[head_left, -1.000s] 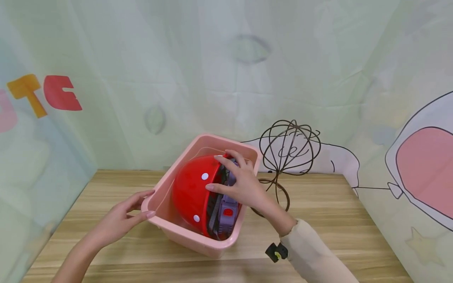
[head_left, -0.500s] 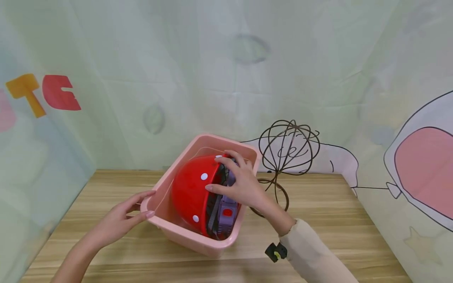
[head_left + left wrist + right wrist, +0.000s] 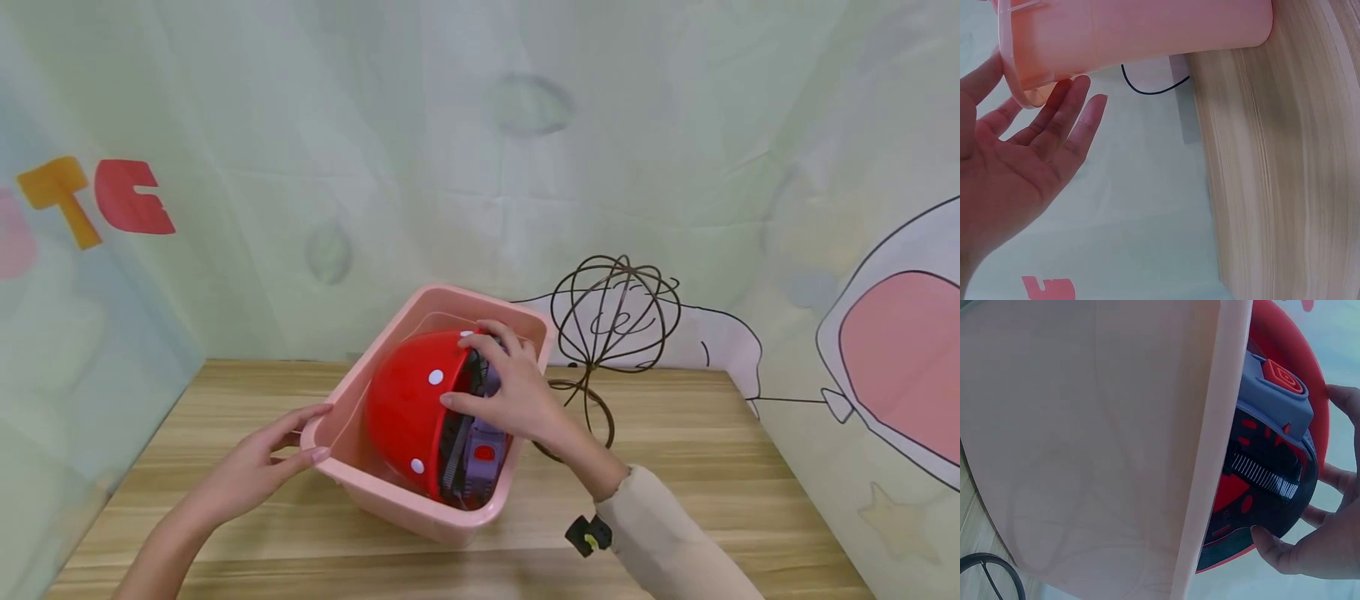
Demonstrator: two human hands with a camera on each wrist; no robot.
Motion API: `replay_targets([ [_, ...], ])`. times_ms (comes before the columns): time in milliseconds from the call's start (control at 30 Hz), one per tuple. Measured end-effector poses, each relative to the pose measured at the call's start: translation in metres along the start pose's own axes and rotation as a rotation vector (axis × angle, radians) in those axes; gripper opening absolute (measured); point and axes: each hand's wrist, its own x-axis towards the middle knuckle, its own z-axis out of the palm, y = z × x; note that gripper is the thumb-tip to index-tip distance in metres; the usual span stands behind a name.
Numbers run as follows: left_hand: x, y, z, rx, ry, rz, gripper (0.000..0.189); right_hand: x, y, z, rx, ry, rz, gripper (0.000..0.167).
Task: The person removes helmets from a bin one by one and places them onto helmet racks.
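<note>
A pink plastic bin (image 3: 390, 507) stands on the table, and in it a red helmet (image 3: 403, 408) with white dots lies on its side. Its black lining, grey-purple strap housing and red knob face right. My left hand (image 3: 247, 471) holds the bin's left corner rim between thumb and fingers; in the left wrist view this hand (image 3: 1025, 162) has its other fingers spread beneath the rim. My right hand (image 3: 517, 396) grips the helmet's edge inside the bin. In the right wrist view the bin's wall hides part of the helmet (image 3: 1266, 500).
Behind the bin on the right, a dark wire stand (image 3: 591, 365) shaped like a balloon whisk stands on the wooden table (image 3: 697, 492). A patterned curtain (image 3: 420, 183) hangs close behind and on both sides. A small black device (image 3: 588, 535) sits by the right sleeve.
</note>
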Motion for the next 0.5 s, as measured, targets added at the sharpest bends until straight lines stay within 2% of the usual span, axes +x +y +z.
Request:
replay_targets([
  [233,0.0,-0.0001,0.0003,0.008,0.0,0.005,0.055,0.0004,0.003,-0.0001,0.002,0.004,-0.022,0.057],
  [500,-0.0002,0.0,0.0003,-0.006,-0.012,-0.007,0.055,0.0007,0.0003,0.0049,-0.029,0.04,0.0,0.057],
])
